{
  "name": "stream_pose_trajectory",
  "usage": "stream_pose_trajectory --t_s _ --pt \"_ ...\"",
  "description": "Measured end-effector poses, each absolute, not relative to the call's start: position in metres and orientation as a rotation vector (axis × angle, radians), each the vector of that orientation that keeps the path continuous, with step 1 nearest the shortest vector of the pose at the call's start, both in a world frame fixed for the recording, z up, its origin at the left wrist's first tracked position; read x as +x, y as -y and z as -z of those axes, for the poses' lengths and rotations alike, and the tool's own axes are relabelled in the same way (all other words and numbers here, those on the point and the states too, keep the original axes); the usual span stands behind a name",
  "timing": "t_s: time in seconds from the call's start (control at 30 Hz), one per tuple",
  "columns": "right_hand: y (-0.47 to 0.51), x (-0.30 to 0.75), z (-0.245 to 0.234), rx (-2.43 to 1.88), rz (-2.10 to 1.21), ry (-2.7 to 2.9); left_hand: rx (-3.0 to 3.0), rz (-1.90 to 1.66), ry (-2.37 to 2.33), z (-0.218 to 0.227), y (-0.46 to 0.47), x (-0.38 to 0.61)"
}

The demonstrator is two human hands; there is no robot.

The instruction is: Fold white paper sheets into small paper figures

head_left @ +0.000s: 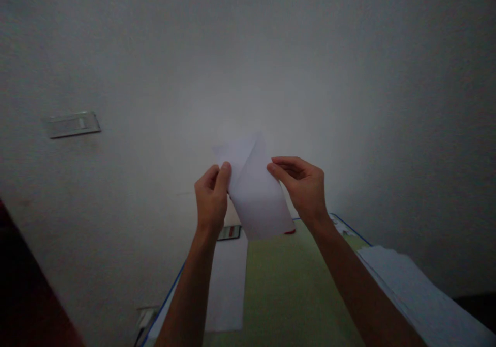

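A white sheet of paper (261,202), folded with a slanting crease near its top, is held up in front of the wall, above the table. My left hand (212,194) grips its left edge, thumb on the near face and fingers curled behind. On the right edge, my right hand (304,184) pinches the paper between thumb and fingertips. Below the raised paper, a white sheet (227,285) lies on the green tabletop, partly covered by my left forearm. A phone-like device with a lit screen (230,232) rests at that sheet's far end.
The green table (294,290) has a blue edge and stands against a pale wall (248,52). A stack of white paper (418,290) lies at the right. A switch plate (72,125) is on the wall at left. Something red (290,231) peeks out behind the folded paper.
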State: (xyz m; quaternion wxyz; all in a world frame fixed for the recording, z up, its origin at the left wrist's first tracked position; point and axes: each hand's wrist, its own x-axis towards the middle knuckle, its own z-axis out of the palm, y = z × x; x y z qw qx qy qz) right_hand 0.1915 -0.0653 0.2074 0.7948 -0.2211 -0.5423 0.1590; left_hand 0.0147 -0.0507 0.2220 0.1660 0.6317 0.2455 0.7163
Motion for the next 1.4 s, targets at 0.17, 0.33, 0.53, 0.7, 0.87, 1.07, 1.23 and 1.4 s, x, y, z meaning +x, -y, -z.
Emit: stream_pose_trajectory --t_s 0.17,0.33,0.53,0.7,0.87,1.07,1.23,1.4 --pt "0.063 0.193 -0.207 -0.476 -0.373 1.152 1.825 -2.023 -0.725 -0.221 0.05 0.015" --pt "0.062 0.193 -0.206 -0.488 -0.409 1.192 1.846 -2.136 -0.792 -0.224 0.055 0.017" --pt "0.062 0.193 -0.206 -0.47 -0.428 1.18 1.883 -2.163 -0.803 -0.224 0.056 0.018" --pt "0.063 0.193 -0.206 -0.486 -0.423 1.163 1.889 -2.197 -0.813 -0.224 0.058 0.02" --pt "0.063 0.194 -0.207 -0.519 -0.394 1.166 1.882 -2.197 -0.82 -0.225 0.06 0.021" --pt "0.062 0.194 -0.206 -0.519 -0.39 1.167 1.898 -2.21 -0.84 -0.224 0.057 0.019" --pt "0.062 0.193 -0.207 -0.514 -0.413 1.168 1.874 -2.234 -0.856 -0.223 0.057 0.019" --pt "0.062 0.193 -0.206 -0.519 -0.412 1.178 1.861 -2.242 -0.848 -0.224 0.057 0.019"
